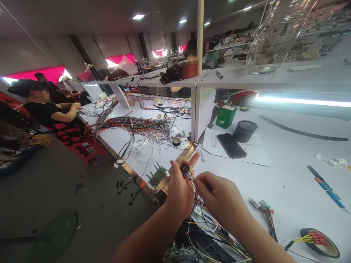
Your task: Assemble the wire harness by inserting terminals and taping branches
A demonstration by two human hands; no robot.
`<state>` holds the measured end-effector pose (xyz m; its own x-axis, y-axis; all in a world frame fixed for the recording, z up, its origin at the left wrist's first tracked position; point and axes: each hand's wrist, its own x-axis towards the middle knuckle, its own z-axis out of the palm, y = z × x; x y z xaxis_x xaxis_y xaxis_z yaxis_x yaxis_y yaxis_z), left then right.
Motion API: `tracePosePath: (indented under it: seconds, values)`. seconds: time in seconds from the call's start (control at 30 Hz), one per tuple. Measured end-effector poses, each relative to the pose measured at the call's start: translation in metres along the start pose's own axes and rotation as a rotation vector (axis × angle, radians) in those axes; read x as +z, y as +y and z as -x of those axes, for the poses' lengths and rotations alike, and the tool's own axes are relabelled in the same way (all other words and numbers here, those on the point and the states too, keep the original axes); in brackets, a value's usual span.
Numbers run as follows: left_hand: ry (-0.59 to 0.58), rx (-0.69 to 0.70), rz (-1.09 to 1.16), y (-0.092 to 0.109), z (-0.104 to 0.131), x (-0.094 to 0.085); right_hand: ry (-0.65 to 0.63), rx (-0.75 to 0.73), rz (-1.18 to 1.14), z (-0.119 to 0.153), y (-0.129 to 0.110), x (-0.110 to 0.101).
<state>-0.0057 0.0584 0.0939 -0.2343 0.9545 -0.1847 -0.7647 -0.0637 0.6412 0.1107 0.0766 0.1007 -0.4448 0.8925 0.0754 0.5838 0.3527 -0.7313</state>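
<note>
Head view: left fingers (176, 171) are cradling a black connector (184, 168), seemingly steadying it, while right fingers (203, 178) are pinching its thin wires (189, 176).

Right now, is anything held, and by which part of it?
Yes: the left hand holds a black connector by its body, and the right hand's fingers are at the wires just behind it.
</note>
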Motion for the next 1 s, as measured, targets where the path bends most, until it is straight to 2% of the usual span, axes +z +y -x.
tracePosePath:
  seconds: [0.3, 0.4, 0.53, 0.67, 0.83, 1.0]
  values:
    - [-0.016, -0.021, -0.025, -0.006, 0.003, -0.003, -0.008, 0.053, 0.025, -0.003, 0.001, 0.002]
    - [-0.045, -0.018, -0.032, -0.007, 0.002, -0.004, 0.042, 0.031, 0.057, -0.002, 0.003, 0.005]
    - [-0.015, -0.023, -0.010, -0.008, 0.002, -0.003, 0.146, -0.042, 0.136, 0.002, 0.004, 0.011]
    - [-0.009, -0.086, 0.072, -0.008, 0.004, -0.002, 0.230, -0.108, 0.158, 0.005, 0.005, 0.014]
    - [-0.041, -0.143, 0.157, -0.009, 0.006, -0.001, 0.258, -0.095, 0.202, 0.005, 0.007, 0.014]
    - [-0.054, -0.134, 0.162, -0.012, 0.007, -0.001, 0.303, -0.130, 0.251, 0.006, 0.006, 0.014]
